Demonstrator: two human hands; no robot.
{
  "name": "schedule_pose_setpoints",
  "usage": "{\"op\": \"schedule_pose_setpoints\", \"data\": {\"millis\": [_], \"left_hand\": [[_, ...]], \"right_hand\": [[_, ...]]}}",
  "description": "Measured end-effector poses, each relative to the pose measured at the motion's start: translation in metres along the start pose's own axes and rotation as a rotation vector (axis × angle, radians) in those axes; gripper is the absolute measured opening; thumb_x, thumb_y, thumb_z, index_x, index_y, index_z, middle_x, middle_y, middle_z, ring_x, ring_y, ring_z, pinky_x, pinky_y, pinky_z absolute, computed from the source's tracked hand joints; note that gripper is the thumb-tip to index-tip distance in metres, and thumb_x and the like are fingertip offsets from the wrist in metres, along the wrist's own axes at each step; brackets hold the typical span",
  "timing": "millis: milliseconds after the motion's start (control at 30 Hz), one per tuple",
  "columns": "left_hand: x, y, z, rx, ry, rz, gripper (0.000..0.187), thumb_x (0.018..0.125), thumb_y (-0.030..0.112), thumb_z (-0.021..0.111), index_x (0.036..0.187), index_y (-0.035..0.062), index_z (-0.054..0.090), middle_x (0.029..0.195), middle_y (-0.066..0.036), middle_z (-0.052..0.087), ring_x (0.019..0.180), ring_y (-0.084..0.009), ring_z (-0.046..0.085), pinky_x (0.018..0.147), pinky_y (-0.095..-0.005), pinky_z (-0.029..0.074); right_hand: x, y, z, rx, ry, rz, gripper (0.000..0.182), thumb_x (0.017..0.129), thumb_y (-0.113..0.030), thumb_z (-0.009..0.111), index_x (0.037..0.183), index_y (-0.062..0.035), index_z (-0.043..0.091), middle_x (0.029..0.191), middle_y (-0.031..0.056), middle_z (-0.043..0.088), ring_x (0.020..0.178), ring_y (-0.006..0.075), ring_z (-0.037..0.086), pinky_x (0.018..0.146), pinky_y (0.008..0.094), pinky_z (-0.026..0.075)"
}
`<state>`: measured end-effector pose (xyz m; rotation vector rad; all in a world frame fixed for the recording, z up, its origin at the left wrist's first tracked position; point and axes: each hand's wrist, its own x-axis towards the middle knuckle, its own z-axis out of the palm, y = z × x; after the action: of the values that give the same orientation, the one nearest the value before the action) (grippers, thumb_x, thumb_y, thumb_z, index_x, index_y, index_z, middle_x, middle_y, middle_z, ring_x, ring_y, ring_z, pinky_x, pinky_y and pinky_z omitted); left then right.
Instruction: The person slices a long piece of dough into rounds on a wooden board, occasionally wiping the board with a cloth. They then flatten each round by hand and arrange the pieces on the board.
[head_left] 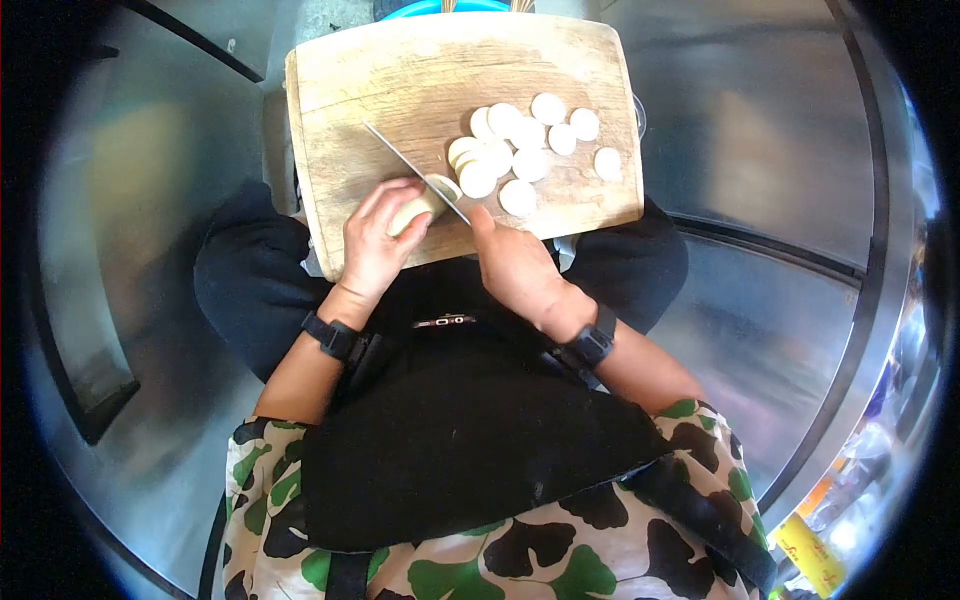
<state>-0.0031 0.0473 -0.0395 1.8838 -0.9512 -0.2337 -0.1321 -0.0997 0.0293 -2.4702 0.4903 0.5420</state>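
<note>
A wooden cutting board (380, 80) lies across the person's lap. My left hand (375, 235) grips a pale, rounded vegetable piece (411, 212) near the board's front edge. Closed around the handle of a knife (400, 157) is my right hand (520, 270); the handle itself is hidden by the fingers. The thin blade points up and to the left and stands at the right part of the vegetable, with a pale cut round just beyond it. Several round white slices (518, 198) lie on the board to the right of the blade, some overlapping, others apart.
Metal panels (770, 310) stand on both sides. A blue rim (430, 8) shows behind the board, with two brown brush-like ends at its edge. Plastic packages, one yellow (808, 555), are at the lower right. Dark-clad legs (250, 270) are under the board.
</note>
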Motion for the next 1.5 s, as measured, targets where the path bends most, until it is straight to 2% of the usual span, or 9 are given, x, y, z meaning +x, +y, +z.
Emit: {"op": "schedule_pose_setpoints", "data": {"millis": [100, 400, 600, 900, 1100, 1200, 1300, 1400, 1500], "left_hand": [[-0.006, 0.007, 0.004, 0.116, 0.075, -0.021, 0.036, 0.075, 0.014, 0.079, 0.107, 0.0079, 0.065, 0.106, -0.010, 0.068, 0.100, -0.0299, 0.066, 0.087, -0.0383, 0.053], [-0.003, 0.013, -0.001, 0.282, 0.074, 0.163, 0.037, 0.072, 0.015, 0.080, 0.106, 0.0103, 0.067, 0.109, -0.007, 0.066, 0.102, -0.0289, 0.062, 0.088, -0.0377, 0.052], [-0.010, 0.013, 0.001, 0.215, 0.021, 0.210, 0.029, 0.074, 0.012, 0.077, 0.101, 0.0093, 0.069, 0.110, -0.007, 0.066, 0.103, -0.0281, 0.062, 0.089, -0.0376, 0.051], [-0.009, 0.015, 0.001, 0.230, 0.031, 0.238, 0.030, 0.073, 0.010, 0.076, 0.102, 0.0096, 0.068, 0.111, -0.006, 0.066, 0.102, -0.0274, 0.063, 0.089, -0.0374, 0.051], [-0.007, 0.008, 0.002, 0.211, 0.040, 0.206, 0.028, 0.072, 0.010, 0.077, 0.099, 0.0095, 0.068, 0.105, -0.005, 0.066, 0.098, -0.0268, 0.064, 0.085, -0.0369, 0.052], [-0.005, 0.005, 0.002, 0.170, 0.032, 0.168, 0.027, 0.072, 0.010, 0.077, 0.097, 0.0094, 0.068, 0.103, -0.005, 0.066, 0.096, -0.0265, 0.065, 0.082, -0.0370, 0.053], [-0.002, 0.004, 0.001, 0.147, 0.018, 0.138, 0.026, 0.072, 0.011, 0.078, 0.096, 0.0093, 0.067, 0.102, -0.005, 0.066, 0.094, -0.0262, 0.065, 0.081, -0.0369, 0.054], [-0.001, 0.003, -0.001, 0.140, 0.004, 0.120, 0.025, 0.072, 0.010, 0.078, 0.095, 0.0088, 0.067, 0.102, -0.005, 0.066, 0.094, -0.0261, 0.066, 0.081, -0.0364, 0.054], [0.000, -0.001, -0.002, 0.115, -0.007, 0.099, 0.024, 0.073, 0.010, 0.078, 0.094, 0.0078, 0.067, 0.101, -0.006, 0.066, 0.094, -0.0264, 0.066, 0.080, -0.0361, 0.054]], "right_hand": [[0.000, 0.002, 0.009, -0.018, 0.143, -0.059, 0.021, 0.090, -0.003, 0.052, 0.109, 0.0006, 0.045, 0.070, 0.0245, 0.063, 0.071, 0.0438, 0.065, 0.064, 0.0531, 0.051], [-0.039, 0.014, -0.002, 0.179, 0.334, -0.076, 0.023, 0.092, -0.009, 0.056, 0.109, 0.0013, 0.044, 0.076, 0.0278, 0.063, 0.076, 0.0471, 0.063, 0.065, 0.0543, 0.049], [-0.069, 0.014, -0.003, 0.093, 0.262, -0.020, 0.018, 0.093, -0.009, 0.053, 0.107, -0.0019, 0.046, 0.074, 0.0239, 0.065, 0.076, 0.0430, 0.065, 0.067, 0.0539, 0.051], [-0.085, 0.008, 0.000, 0.020, 0.234, -0.036, 0.017, 0.089, -0.002, 0.050, 0.105, -0.0022, 0.047, 0.089, 0.0232, 0.066, 0.080, 0.0423, 0.067, 0.069, 0.0508, 0.054], [-0.075, -0.001, -0.006, -0.015, 0.065, 0.048, 0.022, 0.085, 0.002, 0.050, 0.106, -0.0009, 0.045, 0.087, 0.0229, 0.066, 0.080, 0.0418, 0.067, 0.069, 0.0493, 0.055], [-0.066, 0.005, -0.002, -0.039, 0.086, -0.003, 0.019, 0.093, -0.008, 0.054, 0.106, 0.0010, 0.044, 0.075, 0.0248, 0.065, 0.072, 0.0431, 0.065, 0.063, 0.0507, 0.053], [-0.057, 0.000, -0.009, -0.061, 0.022, 0.016, 0.019, 0.093, -0.008, 0.053, 0.106, 0.0009, 0.044, 0.074, 0.0245, 0.064, 0.071, 0.0428, 0.065, 0.062, 0.0507, 0.053], [-0.051, -0.009, -0.019, -0.058, -0.088, 0.057, 0.022, 0.084, 0.003, 0.050, 0.105, 0.0008, 0.043, 0.084, 0.0248, 0.066, 0.078, 0.0421, 0.067, 0.066, 0.0497, 0.055], [-0.044, -0.002, -0.016, -0.036, -0.116, 0.041, 0.023, 0.084, 0.003, 0.049, 0.106, 0.0018, 0.043, 0.083, 0.0253, 0.066, 0.078, 0.0429, 0.067, 0.066, 0.0507, 0.054]]}}
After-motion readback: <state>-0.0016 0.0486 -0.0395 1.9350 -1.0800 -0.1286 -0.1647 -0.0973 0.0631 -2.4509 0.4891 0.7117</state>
